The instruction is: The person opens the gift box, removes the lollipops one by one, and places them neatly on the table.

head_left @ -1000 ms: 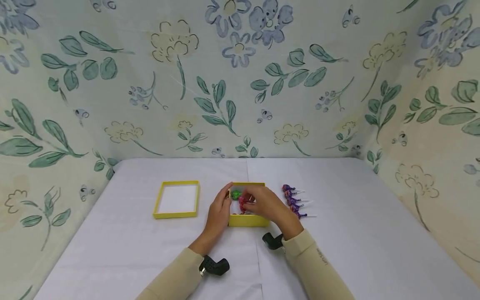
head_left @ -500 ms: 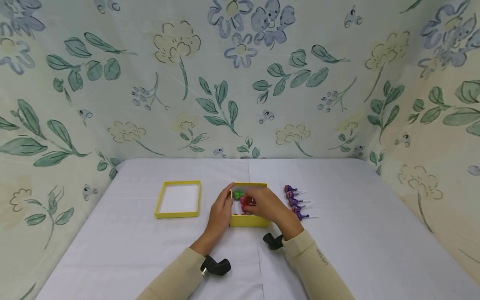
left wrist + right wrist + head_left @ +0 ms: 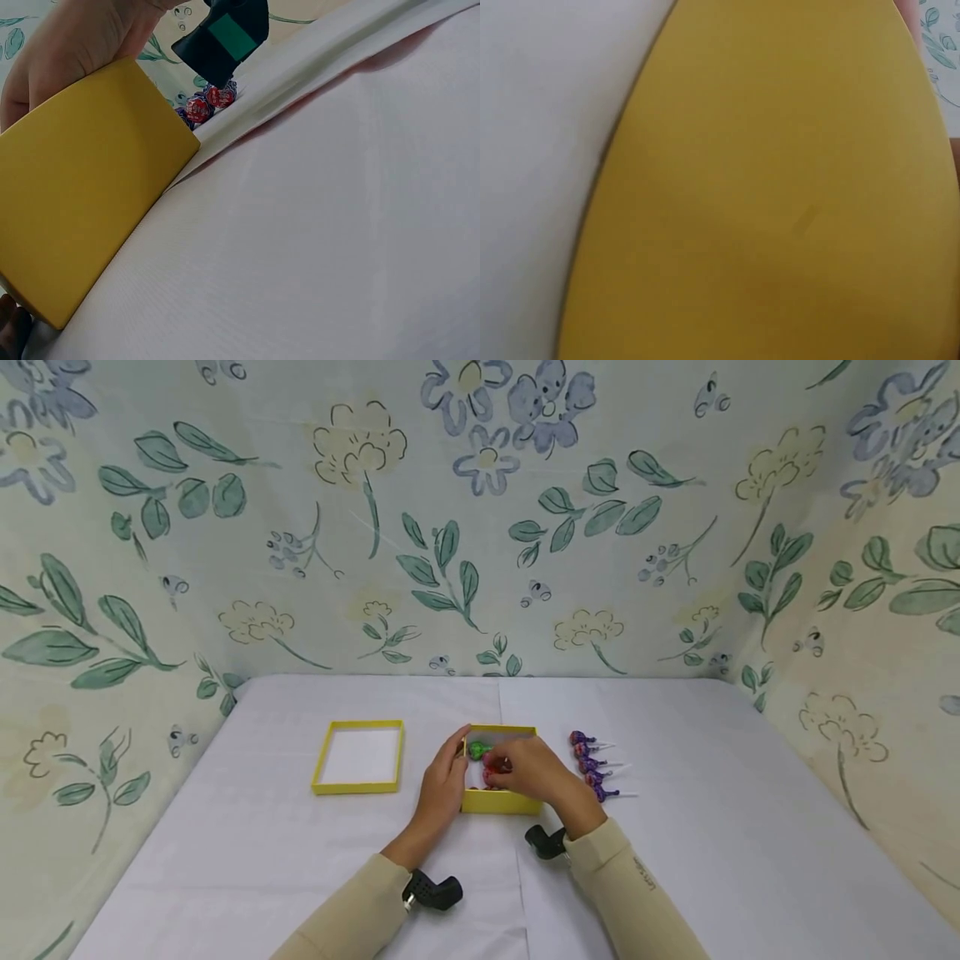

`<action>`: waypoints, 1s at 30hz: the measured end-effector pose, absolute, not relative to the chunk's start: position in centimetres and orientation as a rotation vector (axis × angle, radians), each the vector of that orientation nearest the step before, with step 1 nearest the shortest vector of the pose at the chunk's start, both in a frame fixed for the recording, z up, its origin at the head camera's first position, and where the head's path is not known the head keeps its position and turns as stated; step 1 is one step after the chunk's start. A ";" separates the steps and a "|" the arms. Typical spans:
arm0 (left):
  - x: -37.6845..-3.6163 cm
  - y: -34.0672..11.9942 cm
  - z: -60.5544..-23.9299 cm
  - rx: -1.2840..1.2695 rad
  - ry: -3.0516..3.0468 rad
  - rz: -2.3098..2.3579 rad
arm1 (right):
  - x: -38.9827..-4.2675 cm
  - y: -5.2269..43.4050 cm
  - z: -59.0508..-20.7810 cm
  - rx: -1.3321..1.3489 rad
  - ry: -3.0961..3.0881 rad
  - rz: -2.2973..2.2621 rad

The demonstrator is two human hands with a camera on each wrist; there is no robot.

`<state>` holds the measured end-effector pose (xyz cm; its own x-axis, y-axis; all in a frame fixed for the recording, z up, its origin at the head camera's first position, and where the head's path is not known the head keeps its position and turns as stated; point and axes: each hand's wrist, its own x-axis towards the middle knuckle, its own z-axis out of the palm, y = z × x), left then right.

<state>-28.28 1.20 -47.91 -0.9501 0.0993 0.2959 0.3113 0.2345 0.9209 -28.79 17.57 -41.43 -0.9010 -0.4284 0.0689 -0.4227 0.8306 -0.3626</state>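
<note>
A yellow box [image 3: 501, 802] with a pale inside stands mid-table. Along its left wall lies my left hand [image 3: 441, 785], fingers fairly straight and touching the side. My right hand [image 3: 531, 768] reaches over the right wall, its thumb and fingers pinching a red-wrapped lollipop [image 3: 489, 772] low inside the box; the hand hides much of it. Toward the back left of the box lies a green-wrapped candy [image 3: 478, 749]. The left wrist view has the right hand [image 3: 79, 49] bent over the box's top edge. Yellow box wall [image 3: 765, 180] fills most of the right wrist view.
Left of the box lies a shallow yellow-rimmed lid [image 3: 356, 789] with a white inside. Several purple-wrapped lollipops [image 3: 590, 765] lie in a column to the right, white sticks pointing right. A white cloth [image 3: 675, 860] covers the table, and a floral curtain hangs behind.
The right hand's fingers have shifted slightly over the red-wrapped lollipop, and less of it shows now. The left hand stays at the box. The whole view has drifted slightly.
</note>
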 end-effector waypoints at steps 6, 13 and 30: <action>-28.3 1.2 -48.0 -0.399 -2.337 -1.796 | -28.6 17.5 -41.2 -0.676 2.993 -0.552; -28.3 1.1 -47.9 -0.392 -2.336 -1.802 | -28.7 17.3 -41.1 -0.635 2.975 -0.536; -28.3 1.2 -48.0 -0.385 -2.323 -1.798 | -28.8 17.4 -41.1 -0.611 2.947 -0.517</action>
<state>-28.33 1.24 -47.95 -0.9505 0.0944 0.2960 0.3102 0.2354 0.9211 -28.82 17.35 -41.13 -0.9163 -0.4002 -0.0175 -0.3703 0.8630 -0.3435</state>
